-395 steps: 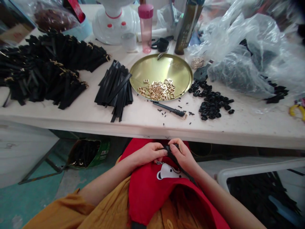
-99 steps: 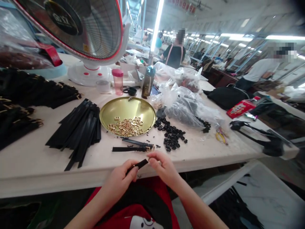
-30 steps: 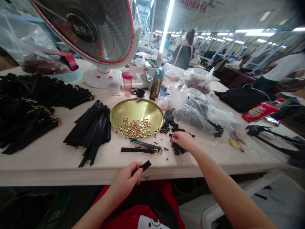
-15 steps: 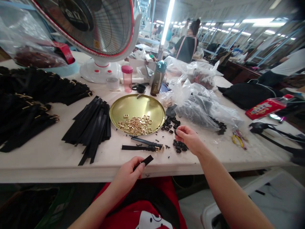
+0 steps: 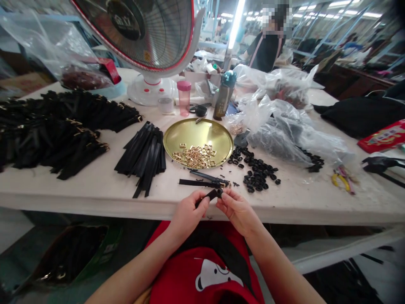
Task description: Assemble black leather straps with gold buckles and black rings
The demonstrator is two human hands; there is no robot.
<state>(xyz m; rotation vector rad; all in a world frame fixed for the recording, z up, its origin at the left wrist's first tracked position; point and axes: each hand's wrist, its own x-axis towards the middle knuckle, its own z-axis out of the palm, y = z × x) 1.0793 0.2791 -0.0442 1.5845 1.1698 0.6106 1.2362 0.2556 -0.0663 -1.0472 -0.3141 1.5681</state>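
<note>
My left hand (image 5: 193,210) pinches a black strap (image 5: 211,195) just over the table's front edge. Close against the strap's end, my right hand (image 5: 236,207) has its fingers closed on a small black loop (image 5: 219,192); whether the strap passes through it I cannot tell. Beyond my hands lie two black straps with gold buckles (image 5: 202,183). A pile of black loops (image 5: 259,173) sits to the right. Gold buckles (image 5: 196,156) are heaped in a round gold tray (image 5: 177,131). Left of the tray, plain black straps (image 5: 144,156) form a fanned stack.
Buckled black straps (image 5: 79,122) cover the table's left side. A fan (image 5: 153,89), a pink cup (image 5: 184,99) and a bottle (image 5: 224,97) stand behind the tray. Plastic bags (image 5: 278,131) and yellow-handled pliers (image 5: 341,181) lie to the right. A person (image 5: 267,46) is in the background.
My right hand has moved from the loop pile to the strap in my left hand, bringing a black loop to its end. The camera view has shifted left.
</note>
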